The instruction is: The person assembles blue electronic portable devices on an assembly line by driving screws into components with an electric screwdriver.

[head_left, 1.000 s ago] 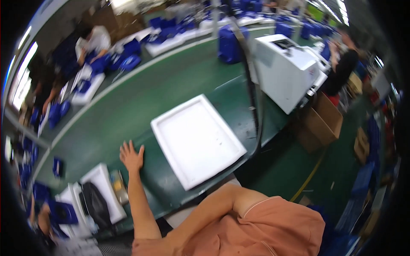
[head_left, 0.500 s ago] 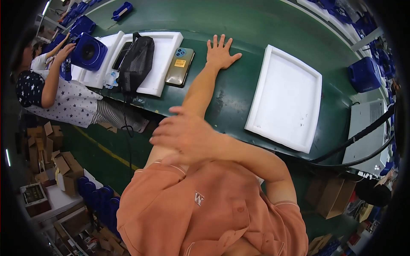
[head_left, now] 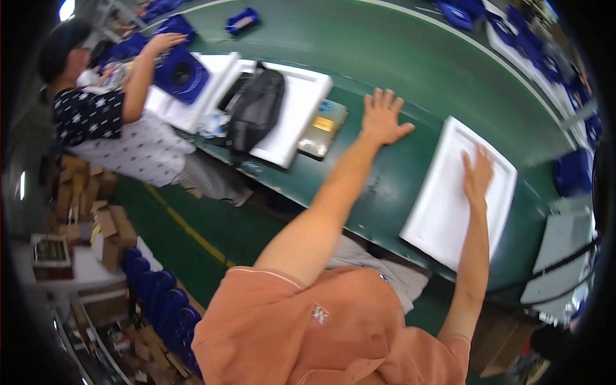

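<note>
A flat clear-wrapped package (head_left: pixel 324 129) with gold and blue patches lies on the green surface (head_left: pixel 398 58) just beside the white tray (head_left: pixel 292 122). Brown cartons (head_left: pixel 96 221) stack on the floor well below it.

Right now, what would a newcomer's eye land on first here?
The two bare arms stretched across the green belt: the left hand lies flat on the belt and the right hand lies flat in the white tray. Further left, a black bag lies on another tray.

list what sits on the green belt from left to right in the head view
blue box → black bag → flat packet → left hand → right hand on the white tray
</note>
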### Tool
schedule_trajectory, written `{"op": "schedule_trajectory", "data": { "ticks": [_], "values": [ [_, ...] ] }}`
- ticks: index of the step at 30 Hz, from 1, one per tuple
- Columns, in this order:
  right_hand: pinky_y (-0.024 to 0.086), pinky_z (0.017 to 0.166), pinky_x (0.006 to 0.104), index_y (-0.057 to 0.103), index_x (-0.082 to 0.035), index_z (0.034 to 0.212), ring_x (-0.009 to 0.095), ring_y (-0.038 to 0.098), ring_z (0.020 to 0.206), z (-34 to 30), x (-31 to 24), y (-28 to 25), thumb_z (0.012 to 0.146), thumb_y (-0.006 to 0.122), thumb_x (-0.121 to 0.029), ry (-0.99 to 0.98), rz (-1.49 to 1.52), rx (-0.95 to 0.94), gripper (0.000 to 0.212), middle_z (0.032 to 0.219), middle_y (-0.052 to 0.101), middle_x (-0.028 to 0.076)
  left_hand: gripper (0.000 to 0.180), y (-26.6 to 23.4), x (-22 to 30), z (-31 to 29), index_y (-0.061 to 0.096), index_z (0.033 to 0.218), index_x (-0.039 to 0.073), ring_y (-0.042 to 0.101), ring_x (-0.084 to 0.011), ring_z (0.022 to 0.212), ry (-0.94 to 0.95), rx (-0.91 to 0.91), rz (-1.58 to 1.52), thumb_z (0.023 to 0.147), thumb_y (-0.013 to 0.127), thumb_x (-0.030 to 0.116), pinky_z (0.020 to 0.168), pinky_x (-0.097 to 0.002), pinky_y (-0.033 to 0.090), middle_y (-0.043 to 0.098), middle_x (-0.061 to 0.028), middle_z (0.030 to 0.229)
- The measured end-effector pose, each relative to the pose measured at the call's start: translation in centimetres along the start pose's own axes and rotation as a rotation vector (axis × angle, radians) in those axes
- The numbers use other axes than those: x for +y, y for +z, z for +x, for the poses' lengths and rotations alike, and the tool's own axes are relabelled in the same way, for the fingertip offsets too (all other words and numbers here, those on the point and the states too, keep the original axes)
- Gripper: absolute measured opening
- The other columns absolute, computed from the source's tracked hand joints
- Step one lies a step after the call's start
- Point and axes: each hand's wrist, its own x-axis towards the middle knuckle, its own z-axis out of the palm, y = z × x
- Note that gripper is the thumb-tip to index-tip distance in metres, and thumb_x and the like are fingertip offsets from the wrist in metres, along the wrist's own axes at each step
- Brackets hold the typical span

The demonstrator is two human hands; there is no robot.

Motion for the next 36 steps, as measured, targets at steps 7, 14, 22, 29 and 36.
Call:
{"op": "schedule_trajectory", "data": {
  "ticks": [7, 14, 22, 29, 36],
  "values": [
    [0.029, 0.118, 0.0549, 0.058, -0.013, 0.145, 0.038, 0.040, 0.146, -1.7, 3.9, 2.3, 0.096, 0.064, -0.046, -0.149, -0.088, 0.188, 0.059, 0.155, 0.049, 0.016, 0.083, 0.6, 1.2, 0.1, 0.048, 0.153, 0.014, 0.020, -0.0449, 0.154, 0.064, 0.076, -0.029, 0.091, 0.053, 0.068, 0.123, -0.0642, 0.013, 0.034, -0.0180, 0.165],
    [0.021, 0.124, 0.0542, 0.059, -0.019, 0.145, 0.032, 0.033, 0.152, -0.2, -4.1, 1.4, 0.095, 0.060, -0.053, -0.012, -0.028, 0.095, 0.060, 0.159, 0.046, 0.009, 0.049, 2.2, -3.7, -0.6, 0.068, 0.131, 0.014, 0.044, -0.0304, 0.145, -0.088, 0.232, -0.153, 0.091, 0.069, 0.042, 0.120, -0.0515, 0.030, 0.055, -0.0124, 0.149],
    [0.016, 0.126, 0.0499, 0.060, -0.019, 0.145, 0.028, 0.029, 0.153, -1.6, -1.9, -0.1, 0.096, 0.060, -0.051, 0.088, 0.010, 0.087, 0.058, 0.160, 0.044, 0.006, 0.041, -2.7, 14.7, -9.0, 0.071, 0.121, 0.007, 0.062, -0.0335, 0.116, 0.531, 0.081, -0.844, 0.082, 0.078, 0.016, 0.101, -0.0399, 0.050, 0.065, -0.0136, 0.128],
    [0.016, 0.126, 0.0481, 0.061, -0.019, 0.144, 0.026, 0.029, 0.153, -1.5, -1.9, 0.1, 0.095, 0.061, -0.049, 0.106, 0.075, 0.057, 0.057, 0.160, 0.045, 0.003, 0.039, 0.0, 19.5, -11.2, 0.071, 0.120, 0.005, 0.067, -0.0199, 0.090, 0.332, -0.194, -0.958, 0.085, 0.081, 0.017, 0.078, -0.0333, 0.056, 0.067, -0.0116, 0.113],
    [0.017, 0.126, 0.0482, 0.063, -0.019, 0.142, 0.026, 0.030, 0.153, -1.3, -1.9, 0.4, 0.095, 0.061, -0.047, 0.095, 0.088, 0.100, 0.055, 0.159, 0.046, 0.004, 0.020, 1.2, 19.2, -11.3, 0.076, 0.108, 0.004, 0.064, -0.0155, 0.070, 0.123, -0.040, -1.232, 0.089, 0.077, 0.011, 0.070, -0.0285, 0.054, 0.071, -0.0069, 0.083]
  ]
}}
